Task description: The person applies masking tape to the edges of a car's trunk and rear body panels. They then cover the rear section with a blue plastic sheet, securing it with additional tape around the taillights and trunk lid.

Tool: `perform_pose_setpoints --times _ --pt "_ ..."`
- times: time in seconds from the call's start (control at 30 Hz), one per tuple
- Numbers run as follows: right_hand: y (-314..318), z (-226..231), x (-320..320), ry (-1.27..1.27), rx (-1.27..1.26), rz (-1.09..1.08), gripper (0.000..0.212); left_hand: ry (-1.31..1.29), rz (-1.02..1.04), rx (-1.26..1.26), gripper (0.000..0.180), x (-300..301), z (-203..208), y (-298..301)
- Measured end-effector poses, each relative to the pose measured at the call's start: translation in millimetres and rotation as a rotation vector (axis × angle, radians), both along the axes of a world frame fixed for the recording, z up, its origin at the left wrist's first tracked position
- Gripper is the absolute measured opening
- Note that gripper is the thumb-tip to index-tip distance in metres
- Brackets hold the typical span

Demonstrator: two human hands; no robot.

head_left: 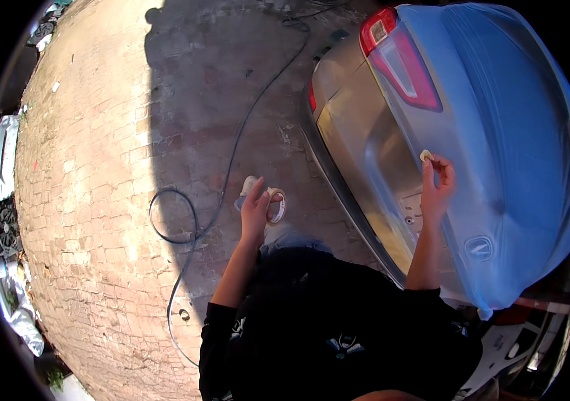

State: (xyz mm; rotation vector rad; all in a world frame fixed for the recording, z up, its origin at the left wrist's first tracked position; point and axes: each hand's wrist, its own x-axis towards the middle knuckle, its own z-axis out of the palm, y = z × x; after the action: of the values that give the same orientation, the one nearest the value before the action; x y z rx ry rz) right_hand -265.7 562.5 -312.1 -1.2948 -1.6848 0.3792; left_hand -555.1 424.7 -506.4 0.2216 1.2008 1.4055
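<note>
My left hand (253,215) is in front of my body, with a roll of masking tape (281,212) hooked on its fingers. My right hand (439,188) is raised over the back of a car (365,144) and pinches a small cream piece of tape (425,155) between thumb and fingertips. Thin, bluish see-through masking film (499,100) covers much of the car's rear. Beneath the film, the red and clear tail light (408,70) shows beyond my right hand. A round-cornered emblem (479,248) lies under the film to the right of my wrist.
A dark hose (233,157) runs across the brick paving (91,200) and loops on the left. The car's bumper edge (345,200) slants close by my right side. Scrap parts and a white panel (6,157) line the far left; another white vehicle (502,344) stands at lower right.
</note>
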Motion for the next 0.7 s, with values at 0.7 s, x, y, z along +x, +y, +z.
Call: perform_pose_setpoints --times 0.7 --pt "300 53 -125 -0.6 0.24 -0.325 0.07 -0.195 -0.387 0.17 0.056 -206 43 361"
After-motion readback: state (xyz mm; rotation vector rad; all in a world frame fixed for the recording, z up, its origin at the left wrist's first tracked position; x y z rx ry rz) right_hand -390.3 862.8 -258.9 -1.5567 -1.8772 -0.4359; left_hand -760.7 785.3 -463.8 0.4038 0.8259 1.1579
